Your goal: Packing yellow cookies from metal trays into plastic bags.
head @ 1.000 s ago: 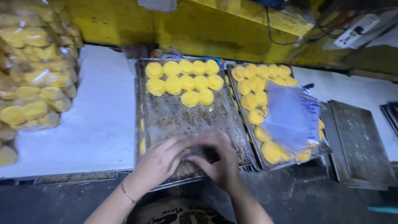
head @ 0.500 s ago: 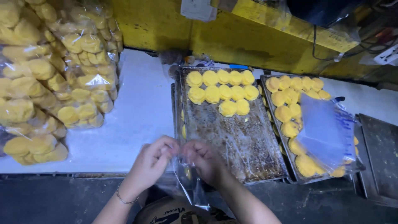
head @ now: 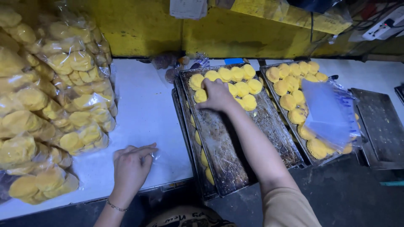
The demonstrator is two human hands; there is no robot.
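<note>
My right hand [head: 217, 95] reaches over the middle baking tray [head: 235, 138] and closes its fingers on round yellow cookies [head: 240, 80] at the tray's far end. My left hand [head: 131, 164] lies flat on the white table [head: 143, 109], pressing down a clear plastic bag [head: 155, 155] whose edge shows by the fingers. The near part of the middle tray is bare and covered in crumbs.
A pile of bagged yellow cookies [head: 46, 105] fills the left. A second tray of cookies [head: 294, 96] at right has a stack of clear bags [head: 330, 113] lying on it. An empty dark tray [head: 381, 126] stands far right. A yellow wall [head: 176, 29] backs the table.
Both hands were together over the tray's near edge with a clear bag. Now the left hand has gone left onto the table with the bag, and the right has reached forward to the cookies.
</note>
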